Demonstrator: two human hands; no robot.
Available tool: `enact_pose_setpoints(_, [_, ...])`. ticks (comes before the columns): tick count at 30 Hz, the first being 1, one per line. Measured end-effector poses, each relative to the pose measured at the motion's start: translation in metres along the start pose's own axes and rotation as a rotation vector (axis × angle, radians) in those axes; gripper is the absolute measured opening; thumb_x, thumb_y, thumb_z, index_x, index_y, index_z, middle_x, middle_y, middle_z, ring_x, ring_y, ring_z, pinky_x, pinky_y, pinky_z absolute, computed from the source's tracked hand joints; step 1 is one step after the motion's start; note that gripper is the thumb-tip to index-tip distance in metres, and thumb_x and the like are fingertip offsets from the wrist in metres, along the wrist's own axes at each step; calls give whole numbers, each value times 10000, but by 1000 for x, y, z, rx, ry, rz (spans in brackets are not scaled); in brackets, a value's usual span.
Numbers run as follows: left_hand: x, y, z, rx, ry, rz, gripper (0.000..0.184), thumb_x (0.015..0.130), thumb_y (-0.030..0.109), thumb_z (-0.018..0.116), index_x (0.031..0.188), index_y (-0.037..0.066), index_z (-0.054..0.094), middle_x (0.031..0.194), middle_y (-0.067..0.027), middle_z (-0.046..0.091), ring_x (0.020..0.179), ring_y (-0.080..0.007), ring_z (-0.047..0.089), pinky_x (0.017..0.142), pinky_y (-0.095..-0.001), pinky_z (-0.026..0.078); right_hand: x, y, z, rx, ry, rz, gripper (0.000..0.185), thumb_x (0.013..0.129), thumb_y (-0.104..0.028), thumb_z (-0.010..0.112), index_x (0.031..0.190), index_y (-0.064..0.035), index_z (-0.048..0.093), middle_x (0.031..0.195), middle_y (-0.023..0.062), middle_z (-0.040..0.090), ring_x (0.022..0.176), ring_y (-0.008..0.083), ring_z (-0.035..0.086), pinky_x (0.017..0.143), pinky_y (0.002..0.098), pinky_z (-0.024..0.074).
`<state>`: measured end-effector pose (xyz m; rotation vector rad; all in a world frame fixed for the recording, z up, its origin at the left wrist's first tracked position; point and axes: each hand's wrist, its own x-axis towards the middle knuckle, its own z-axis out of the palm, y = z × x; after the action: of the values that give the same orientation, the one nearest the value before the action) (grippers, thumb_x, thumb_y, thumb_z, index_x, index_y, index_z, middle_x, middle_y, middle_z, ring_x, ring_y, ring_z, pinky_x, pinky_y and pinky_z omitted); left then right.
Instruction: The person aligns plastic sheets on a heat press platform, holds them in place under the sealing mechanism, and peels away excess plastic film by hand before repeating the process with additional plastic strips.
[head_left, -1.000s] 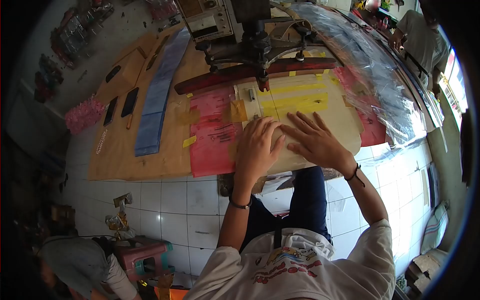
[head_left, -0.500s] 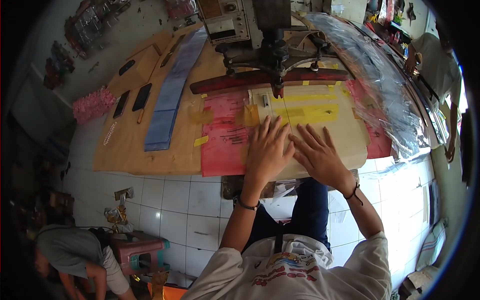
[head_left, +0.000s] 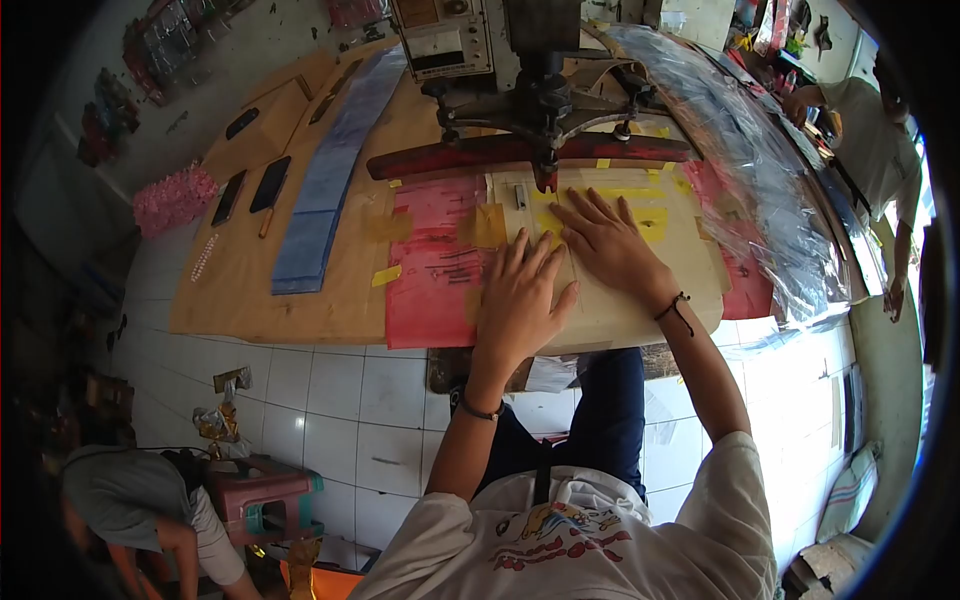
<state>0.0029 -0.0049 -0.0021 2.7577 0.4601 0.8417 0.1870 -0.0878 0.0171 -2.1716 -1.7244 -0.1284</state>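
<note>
Cream sheet (head_left: 660,305) lies on the wooden counter (head_left: 240,310), in front of the machine's dark red bar (head_left: 450,158). The left hand (head_left: 523,308) and right hand (head_left: 615,252) press palm-down on it, fingers extended, grasping nothing. The right fingertips reach the yellow tape (head_left: 652,222). Red material (head_left: 430,315) shows at both sides; farther left lie a blue strip (head_left: 318,220) and two phones (head_left: 269,184), (head_left: 229,198), and clear plastic (head_left: 750,190) spreads right.

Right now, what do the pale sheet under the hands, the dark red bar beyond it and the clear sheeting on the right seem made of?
Pale sheet: smooth, matt card or plastic; the even surface leaves it open.
Dark red bar: likely metal with worn paint, given its patchy, darkened colour.
Clear sheeting: glossy plastic film, by its see-through wrinkles and bright glints.
</note>
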Motion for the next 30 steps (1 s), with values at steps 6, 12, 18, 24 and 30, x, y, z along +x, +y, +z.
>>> enact_pose_setpoints(6, [-3,1,0,-5,7,-5,519,970,371,608,1348,16,633,1477,-157,559,1444,-369,415,1228,-519,279,-9,0,-1,108,56,-64,401,1034,-284,532,1397,-152,640,1525,169,524,1434,388,451,1215,543,293])
enact_pose_setpoints(12, [-3,-2,0,-37,22,6,511,957,368,623,1333,22,644,1463,-150,568,1451,-380,396,1227,-539,273,-2,0,1,54,-3,-82,433,1068,-316,484,1467,-178,583,1589,146,454,1491,362,379,1242,528,250])
enact_pose_setpoints(18, [-3,-2,-3,-52,-14,-13,476,966,371,623,1346,85,647,1497,-121,549,1475,-386,370,1225,-543,279,13,3,-1,55,-83,-83,462,1090,-338,439,1525,-201,515,1625,126,406,1526,347,322,1258,531,204])
enact_pose_setpoints(24, [-5,-2,1,-47,14,-28,472,965,372,633,1341,86,648,1492,-113,548,1475,-374,373,1225,-551,278,18,7,0,16,-95,-109,471,1092,-351,431,1535,-207,501,1634,120,393,1528,344,321,1255,538,199])
enact_pose_setpoints(30, [-4,0,2,-39,19,-48,452,959,362,640,1319,91,668,1470,-92,571,1469,-355,387,1217,-531,295,17,9,4,15,-65,-113,472,1088,-343,436,1533,-201,501,1626,140,400,1521,351,331,1248,539,213])
